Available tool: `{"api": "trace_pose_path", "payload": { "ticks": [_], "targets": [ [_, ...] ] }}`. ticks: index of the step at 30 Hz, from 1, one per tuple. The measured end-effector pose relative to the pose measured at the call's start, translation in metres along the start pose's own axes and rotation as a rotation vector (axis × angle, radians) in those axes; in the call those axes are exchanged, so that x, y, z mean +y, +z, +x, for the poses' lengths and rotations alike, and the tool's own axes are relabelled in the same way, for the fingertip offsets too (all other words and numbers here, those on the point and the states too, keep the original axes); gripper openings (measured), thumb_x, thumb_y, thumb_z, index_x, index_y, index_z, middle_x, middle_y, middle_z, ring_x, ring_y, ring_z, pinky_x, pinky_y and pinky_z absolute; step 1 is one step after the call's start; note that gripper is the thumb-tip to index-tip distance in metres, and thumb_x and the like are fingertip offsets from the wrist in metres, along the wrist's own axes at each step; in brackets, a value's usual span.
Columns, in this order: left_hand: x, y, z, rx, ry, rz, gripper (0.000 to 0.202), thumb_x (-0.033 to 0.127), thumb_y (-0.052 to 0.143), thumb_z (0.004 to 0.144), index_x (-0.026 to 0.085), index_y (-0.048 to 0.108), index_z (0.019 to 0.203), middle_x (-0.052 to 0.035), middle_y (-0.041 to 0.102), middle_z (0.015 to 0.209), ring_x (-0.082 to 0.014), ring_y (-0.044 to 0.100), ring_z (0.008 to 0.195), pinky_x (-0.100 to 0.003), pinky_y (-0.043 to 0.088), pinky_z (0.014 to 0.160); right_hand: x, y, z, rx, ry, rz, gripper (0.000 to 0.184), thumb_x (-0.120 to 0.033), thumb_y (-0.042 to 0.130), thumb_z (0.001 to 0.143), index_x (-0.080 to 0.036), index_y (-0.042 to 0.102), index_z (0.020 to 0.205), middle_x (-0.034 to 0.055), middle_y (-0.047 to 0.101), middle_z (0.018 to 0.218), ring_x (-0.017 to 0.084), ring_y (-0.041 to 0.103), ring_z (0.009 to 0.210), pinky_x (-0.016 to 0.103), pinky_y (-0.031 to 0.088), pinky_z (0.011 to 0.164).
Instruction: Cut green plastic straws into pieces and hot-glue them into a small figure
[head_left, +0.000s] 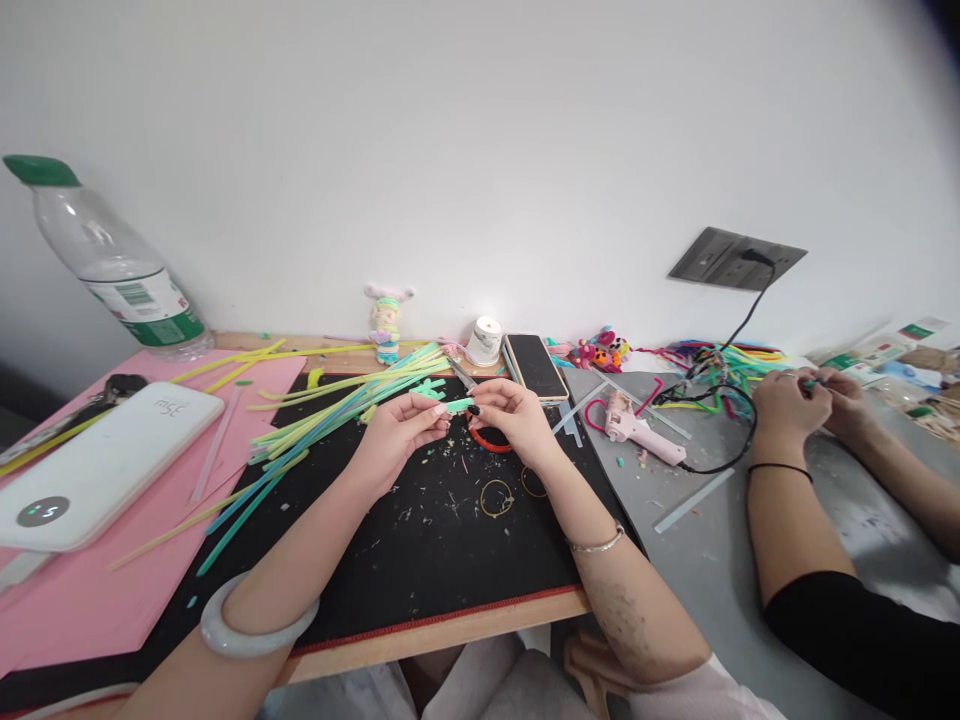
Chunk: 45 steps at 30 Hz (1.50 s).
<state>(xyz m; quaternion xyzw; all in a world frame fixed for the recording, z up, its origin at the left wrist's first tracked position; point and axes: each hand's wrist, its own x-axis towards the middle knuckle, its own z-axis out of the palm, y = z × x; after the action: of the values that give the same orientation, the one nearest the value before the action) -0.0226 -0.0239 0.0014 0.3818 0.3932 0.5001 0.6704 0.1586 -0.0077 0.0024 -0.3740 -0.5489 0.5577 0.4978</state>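
Note:
Over the black mat (450, 540), a short mint-green piece of pipe cleaner (459, 405) is stretched between my two hands. My left hand (401, 435) pinches its left end between thumb and fingers. At the other end, my right hand (510, 412) is closed on it the same way. Scissors (489, 438) with a red handle lie under my right hand, partly hidden. Behind the fingers are several short green pieces (427, 388). A bundle of yellow, green and blue pipe cleaners (322, 415) spreads out to the left of my left hand.
A pink glue gun (637, 435), phone (536, 366), white cup (485, 340) and small doll (386, 325) stand or lie further back. At left are a power bank (112, 465) and bottle (127, 270). A co-worker's hands (795, 405) work at right. Two thin rings (496, 498) lie among scraps.

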Motion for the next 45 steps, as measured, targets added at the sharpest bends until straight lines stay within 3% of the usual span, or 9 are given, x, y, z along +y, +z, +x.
{"api": "trace_pose_path", "payload": {
  "ticks": [15, 29, 45],
  "targets": [
    [-0.0024, -0.0047, 0.003, -0.022, -0.059, -0.042, 0.021, 0.027, 0.074, 0.064, 0.014, 0.063, 0.077, -0.0022, 0.065, 0.075, -0.0093, 0.06, 0.069, -0.025, 0.05, 0.073, -0.0038, 0.0014, -0.0029, -0.01, -0.083, -0.198, 0.014, -0.025, 0.064, 0.074, -0.018, 0.066, 0.085, 0.0025, 0.067, 0.077, 0.013, 0.063, 0.065, 0.027, 0.053, 0.066],
    [0.0013, -0.0005, -0.0007, -0.05, -0.058, 0.02, 0.026, 0.032, 0.069, 0.07, 0.017, 0.057, 0.088, -0.0019, 0.065, 0.073, -0.0098, 0.059, 0.066, -0.026, 0.05, 0.07, -0.003, 0.0038, -0.0023, 0.044, -0.011, -0.088, 0.014, -0.025, 0.069, 0.068, -0.016, 0.066, 0.078, 0.0017, 0.068, 0.069, 0.014, 0.066, 0.063, 0.026, 0.055, 0.065],
    [-0.0025, -0.0048, 0.0033, -0.019, -0.064, 0.0, 0.022, 0.027, 0.074, 0.066, 0.015, 0.062, 0.08, -0.0033, 0.066, 0.075, -0.01, 0.061, 0.068, -0.025, 0.052, 0.073, -0.0031, 0.0036, -0.0025, 0.028, -0.01, -0.081, 0.013, -0.026, 0.069, 0.068, -0.017, 0.066, 0.076, 0.0016, 0.067, 0.068, 0.015, 0.067, 0.064, 0.027, 0.055, 0.066]
  ]
}}
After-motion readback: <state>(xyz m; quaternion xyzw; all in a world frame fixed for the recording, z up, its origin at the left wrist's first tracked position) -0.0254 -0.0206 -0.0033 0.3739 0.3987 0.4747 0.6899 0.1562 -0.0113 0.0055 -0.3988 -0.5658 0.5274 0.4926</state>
